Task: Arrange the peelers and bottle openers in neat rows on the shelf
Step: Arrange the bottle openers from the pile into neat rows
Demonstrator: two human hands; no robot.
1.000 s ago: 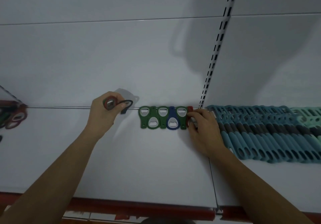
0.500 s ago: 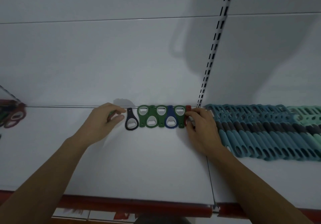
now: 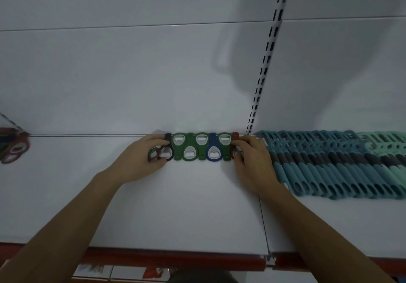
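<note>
A row of bottle openers lies flat along the back of the white shelf, several green with one blue. My left hand presses a black opener against the row's left end and keeps a few spare openers tucked in its curled fingers. At the right end, my right hand pinches a red opener, partly hidden by the fingers. Teal peelers lie in a tight overlapping row to the right, followed by light green peelers.
A loose heap of red and dark openers sits at the far left edge. A slotted upright rises on the back wall between openers and peelers. The shelf has a red front lip.
My left hand came down from above the shelf, laid the black opener flat and slid it right until it meets the green row. My right hand stayed at the red opener.
</note>
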